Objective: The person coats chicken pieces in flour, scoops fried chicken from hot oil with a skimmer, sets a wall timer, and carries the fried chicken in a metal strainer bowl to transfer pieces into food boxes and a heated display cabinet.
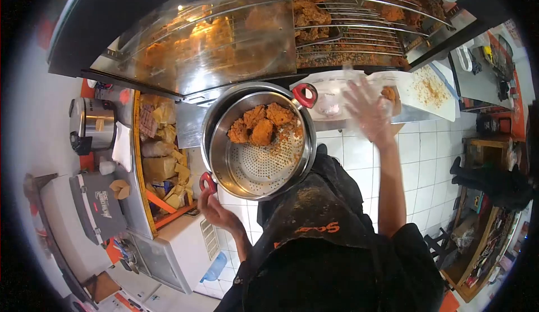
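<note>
A metal steamer pot [224,169] with a perforated bottom and red handles is in front of my body. Several pieces of fried chicken [261,132] lie on its far side, with loose crumbs around them. My left hand [220,213] grips the near-left red handle [208,183]. To the right of the pot, my right hand [368,107] wears a clear plastic glove and is blurred, its fingers spread. Behind it lies white paper [328,90] on the counter, and one brown fried piece [388,93] shows beside the glove.
A glass-fronted warmer [224,42] stands ahead, with fried chicken on wire racks [353,28]. Crumbs cover a white sheet [438,96] at right. On the left are a shelf of packages [163,166], a metal cooker [98,118] and a grey box [98,205]. White tiles [410,171] form the floor.
</note>
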### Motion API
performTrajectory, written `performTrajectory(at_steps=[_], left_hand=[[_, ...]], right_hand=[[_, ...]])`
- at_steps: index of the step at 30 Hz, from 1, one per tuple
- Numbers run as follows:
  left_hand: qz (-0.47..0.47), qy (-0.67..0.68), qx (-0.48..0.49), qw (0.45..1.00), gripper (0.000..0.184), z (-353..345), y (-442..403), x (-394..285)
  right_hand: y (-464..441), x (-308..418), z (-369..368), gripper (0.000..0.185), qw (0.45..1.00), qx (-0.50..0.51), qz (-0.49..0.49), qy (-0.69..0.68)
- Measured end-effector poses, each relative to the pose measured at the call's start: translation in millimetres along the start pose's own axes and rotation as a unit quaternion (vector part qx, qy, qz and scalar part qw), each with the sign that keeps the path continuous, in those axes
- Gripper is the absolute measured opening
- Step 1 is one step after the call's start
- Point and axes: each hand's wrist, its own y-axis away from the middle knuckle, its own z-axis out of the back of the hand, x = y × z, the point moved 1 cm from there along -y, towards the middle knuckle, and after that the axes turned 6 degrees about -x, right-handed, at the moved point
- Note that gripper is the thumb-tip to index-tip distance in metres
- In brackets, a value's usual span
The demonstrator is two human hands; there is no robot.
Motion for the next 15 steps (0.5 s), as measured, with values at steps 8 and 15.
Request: performTrajectory(at_steps=[8, 15], left_hand=[[-0.144, 0.038, 0.258, 0.955, 0.036, -58.9, 8.7, -33.9], [0.191, 0.119, 0.060, 0.972, 0.056, -7.7, -17.7, 75.6]], right_hand=[[4.4, -107.2, -85.1, 0.053, 0.977, 0.050, 0.071, 0.196], [-2.0, -110.3, -107.3, 0.047, 0.993, 0.108, 0.051, -0.017]])
